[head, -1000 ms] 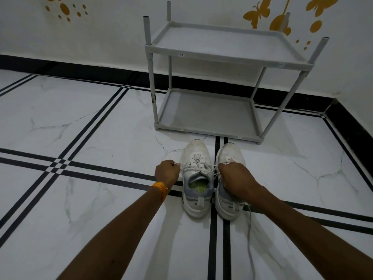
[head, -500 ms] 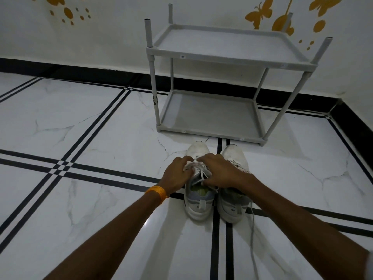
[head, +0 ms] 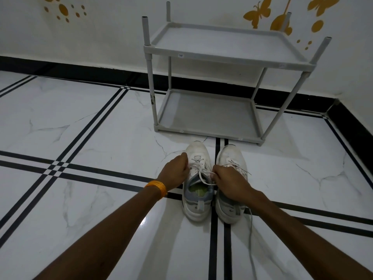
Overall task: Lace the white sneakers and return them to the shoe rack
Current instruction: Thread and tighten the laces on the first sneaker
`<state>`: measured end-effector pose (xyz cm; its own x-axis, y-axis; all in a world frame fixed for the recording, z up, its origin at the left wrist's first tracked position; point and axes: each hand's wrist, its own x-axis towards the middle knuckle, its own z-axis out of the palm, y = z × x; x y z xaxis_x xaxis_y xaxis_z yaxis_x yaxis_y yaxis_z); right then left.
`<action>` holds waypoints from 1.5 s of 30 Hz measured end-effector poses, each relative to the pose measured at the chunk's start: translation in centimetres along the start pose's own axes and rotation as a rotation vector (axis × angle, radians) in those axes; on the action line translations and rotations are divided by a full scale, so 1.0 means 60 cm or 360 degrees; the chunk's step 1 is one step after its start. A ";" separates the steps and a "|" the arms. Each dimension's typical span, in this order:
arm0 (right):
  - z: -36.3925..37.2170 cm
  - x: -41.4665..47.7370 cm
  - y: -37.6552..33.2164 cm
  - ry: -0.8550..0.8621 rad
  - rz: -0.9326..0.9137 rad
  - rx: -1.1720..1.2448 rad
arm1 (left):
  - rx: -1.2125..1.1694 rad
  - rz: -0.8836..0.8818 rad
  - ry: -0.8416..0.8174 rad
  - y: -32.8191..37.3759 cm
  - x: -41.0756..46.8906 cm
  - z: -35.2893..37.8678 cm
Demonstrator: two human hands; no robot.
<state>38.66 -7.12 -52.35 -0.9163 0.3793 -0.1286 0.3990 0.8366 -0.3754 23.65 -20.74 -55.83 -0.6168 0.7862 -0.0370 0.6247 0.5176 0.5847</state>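
Note:
Two white sneakers stand side by side on the floor, toes pointing at the rack. The left sneaker (head: 196,154) has its white lace (head: 203,175) crossing over the tongue. My left hand (head: 174,171) is closed at that shoe's left side, apparently pinching one lace end. My right hand (head: 228,178) is closed on the other lace end and covers part of the right sneaker (head: 232,156). A loose lace (head: 250,229) trails from the right sneaker toward me. The grey two-shelf shoe rack (head: 220,57) stands just beyond, both shelves bare.
White marble floor tiles with black stripe lines (head: 88,126) spread all around. A white wall with a black skirting (head: 80,71) and orange butterfly stickers (head: 257,12) runs behind the rack. The room corner lies at the right (head: 335,102).
One second ago my hands held the lace ends pulled apart; then they came together over the left sneaker's tongue. Now they have drawn apart again, each still closed on a lace end.

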 end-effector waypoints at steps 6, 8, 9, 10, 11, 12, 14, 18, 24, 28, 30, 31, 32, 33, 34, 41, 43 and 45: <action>0.002 0.003 0.000 0.0028 -0.0037 0.0027 | 0.0312 0.0264 -0.0220 0.013 0.009 -0.007; 0.006 0.004 0.004 0.0043 -0.0100 -0.0116 | 0.0567 0.0380 -0.0232 0.016 0.010 -0.007; 0.008 0.003 0.006 0.0036 -0.0142 -0.0229 | 0.0697 0.0434 -0.0202 0.014 0.010 -0.008; 0.009 -0.001 0.009 0.0022 -0.0175 -0.0341 | 0.0812 0.0490 -0.0165 0.008 0.008 -0.010; 0.008 -0.004 0.012 -0.0005 -0.0194 -0.0439 | 0.0887 0.0525 -0.0138 0.000 0.005 -0.012; 0.007 -0.008 0.017 -0.0026 -0.0203 -0.0517 | 0.0935 0.0537 -0.0122 -0.009 0.001 -0.014; 0.004 -0.016 0.025 -0.0011 -0.0217 -0.0642 | 0.1001 0.0536 -0.0122 -0.026 -0.009 -0.018; 0.004 -0.025 0.035 0.0077 -0.0292 -0.0816 | 0.1007 0.0562 -0.0133 -0.040 -0.013 -0.019; -0.008 -0.016 0.040 -0.0021 -0.0281 -0.0932 | 0.0959 0.0462 -0.0164 -0.052 -0.012 -0.011; -0.010 -0.018 0.037 -0.0039 -0.0310 -0.0946 | 0.0949 0.0431 -0.0170 -0.054 -0.015 -0.007; -0.012 -0.019 0.036 -0.0050 -0.0333 -0.0933 | 0.0955 0.0422 -0.0172 -0.050 -0.016 -0.007; -0.013 -0.020 0.036 -0.0056 -0.0336 -0.0924 | 0.0951 0.0424 -0.0171 -0.049 -0.016 -0.007; -0.014 -0.020 0.036 -0.0056 -0.0337 -0.0913 | 0.0948 0.0429 -0.0166 -0.050 -0.016 -0.007; -0.016 -0.020 0.036 -0.0058 -0.0334 -0.0909 | 0.0950 0.0430 -0.0168 -0.049 -0.016 -0.008; -0.016 -0.020 0.036 -0.0060 -0.0333 -0.0911 | 0.0951 0.0431 -0.0172 -0.049 -0.016 -0.008; -0.017 -0.024 0.034 -0.0082 -0.0312 -0.0934 | 0.0956 0.0409 -0.0179 -0.041 -0.025 -0.009; -0.020 -0.024 0.031 -0.0086 -0.0301 -0.0936 | 0.0960 0.0393 -0.0185 -0.038 -0.026 -0.011; -0.021 -0.025 0.028 -0.0079 -0.0296 -0.0913 | 0.0967 0.0388 -0.0192 -0.036 -0.026 -0.015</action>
<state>40.72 -5.80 -51.62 -0.9675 0.1987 -0.1563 0.1742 0.9720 0.1574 22.85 -23.39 -56.32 -0.3882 0.9187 -0.0724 0.9200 0.3910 0.0285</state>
